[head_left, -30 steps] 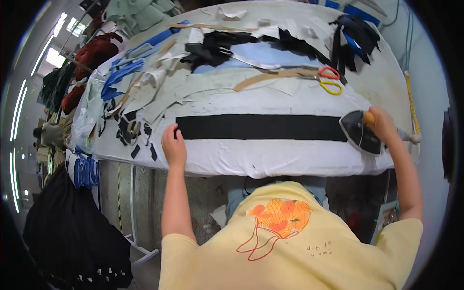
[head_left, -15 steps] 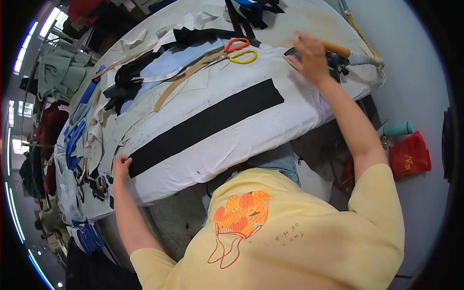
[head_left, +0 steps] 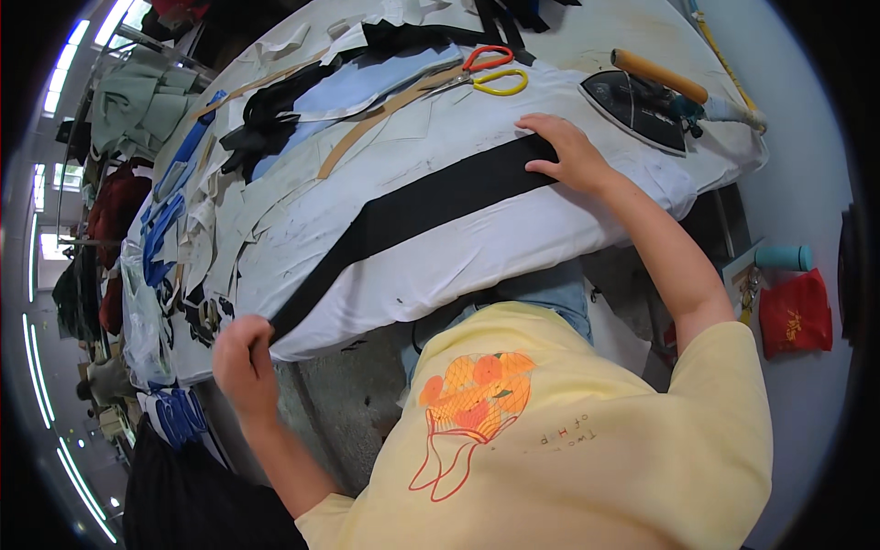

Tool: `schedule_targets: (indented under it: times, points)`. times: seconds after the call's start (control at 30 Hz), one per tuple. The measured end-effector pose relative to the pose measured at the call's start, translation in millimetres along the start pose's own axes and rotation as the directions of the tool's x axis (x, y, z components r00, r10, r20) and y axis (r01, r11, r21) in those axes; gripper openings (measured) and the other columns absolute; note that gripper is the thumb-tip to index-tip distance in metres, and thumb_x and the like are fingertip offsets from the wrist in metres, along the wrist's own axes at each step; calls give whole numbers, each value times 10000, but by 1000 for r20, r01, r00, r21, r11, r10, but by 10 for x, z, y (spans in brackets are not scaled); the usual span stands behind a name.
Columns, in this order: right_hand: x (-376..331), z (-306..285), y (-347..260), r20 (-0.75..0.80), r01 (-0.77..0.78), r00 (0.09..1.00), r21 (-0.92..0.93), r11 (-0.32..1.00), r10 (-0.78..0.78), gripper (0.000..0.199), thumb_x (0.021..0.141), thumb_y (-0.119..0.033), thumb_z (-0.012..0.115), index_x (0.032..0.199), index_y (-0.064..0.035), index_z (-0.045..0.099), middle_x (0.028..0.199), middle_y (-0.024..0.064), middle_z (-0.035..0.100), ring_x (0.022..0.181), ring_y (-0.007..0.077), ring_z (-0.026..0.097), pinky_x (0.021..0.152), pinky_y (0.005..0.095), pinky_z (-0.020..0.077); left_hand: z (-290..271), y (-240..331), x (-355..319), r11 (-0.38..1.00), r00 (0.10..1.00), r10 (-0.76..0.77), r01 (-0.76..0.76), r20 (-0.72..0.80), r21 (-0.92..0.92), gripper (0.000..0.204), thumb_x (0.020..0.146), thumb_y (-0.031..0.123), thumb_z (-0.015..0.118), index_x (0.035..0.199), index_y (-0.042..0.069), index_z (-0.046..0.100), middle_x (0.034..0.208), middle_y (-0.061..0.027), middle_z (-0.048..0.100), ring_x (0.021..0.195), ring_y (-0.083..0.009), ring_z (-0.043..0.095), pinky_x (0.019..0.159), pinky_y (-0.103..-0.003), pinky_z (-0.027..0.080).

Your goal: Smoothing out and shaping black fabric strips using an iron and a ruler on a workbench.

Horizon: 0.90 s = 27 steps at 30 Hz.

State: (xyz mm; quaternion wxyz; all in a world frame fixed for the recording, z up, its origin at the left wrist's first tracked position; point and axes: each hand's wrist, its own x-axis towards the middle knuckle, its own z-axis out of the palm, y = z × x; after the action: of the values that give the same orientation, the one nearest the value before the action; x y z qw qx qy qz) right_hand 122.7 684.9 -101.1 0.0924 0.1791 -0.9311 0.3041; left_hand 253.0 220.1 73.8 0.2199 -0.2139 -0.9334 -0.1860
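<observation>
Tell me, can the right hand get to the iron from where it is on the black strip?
Probably yes. The right hand rests on the end of the black fabric strip, and the iron sits just beyond it on the white padded table, with only bare cloth between them.

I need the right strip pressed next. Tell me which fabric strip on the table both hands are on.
The long black strip: left hand grips its near end, right hand presses its far end. The tan strip lies untouched beside the scissors.

Black strip [head_left: 412, 206] end hidden under left hand [head_left: 243, 357], far fabric scraps [head_left: 513, 14] cut off by edge
</observation>
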Motion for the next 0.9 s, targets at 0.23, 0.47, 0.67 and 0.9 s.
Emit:
schedule_targets:
  times: [0.23, 0.47, 0.67, 0.9]
  points:
    - [86, -17, -72, -40, 109, 994, 90, 990, -106, 580, 721, -52, 781, 1264, -108, 586, 1327, 89, 575, 1263, 290, 506, 1077, 389, 397, -670, 811, -79, 672, 948, 264, -49, 178, -739, 114, 818, 126, 650, 842, 23, 692, 821, -144, 713, 668, -207, 672, 696, -326, 572]
    - [55, -341, 106, 176, 77, 979, 128, 989, -99, 163, 691, 5, 761, 793, -46, 645, 961, 66, 660, 904, 245, 612, 812, 346, 489, -1153, 344, -161, 653, 799, 428, 49, 422, -756, 127, 834, 43, 683, 951, 44, 730, 952, -102, 733, 810, -198, 673, 821, -323, 567]
    - [-69, -559, -307, 92, 127, 986, 115, 985, -138, 599, 629, 54, 781, 1186, -101, 625, 1339, 101, 569, 1266, 299, 517, 1099, 385, 392, -1059, 392, -76, 579, 661, 612, -2, 434, -815, 157, 882, 31, 636, 1004, 29, 735, 1014, -84, 718, 853, -179, 662, 848, -307, 557]
    - [-30, -189, -209, 250, 338, 919, -96, 936, -306, 369, 604, 38, 752, 940, -88, 667, 1029, 97, 655, 1023, 309, 604, 886, 410, 482, -948, 561, -81, 584, 512, 669, 87, 539, -807, 158, 888, 93, 665, 1005, 71, 769, 941, -28, 717, 803, -130, 633, 821, -259, 540]
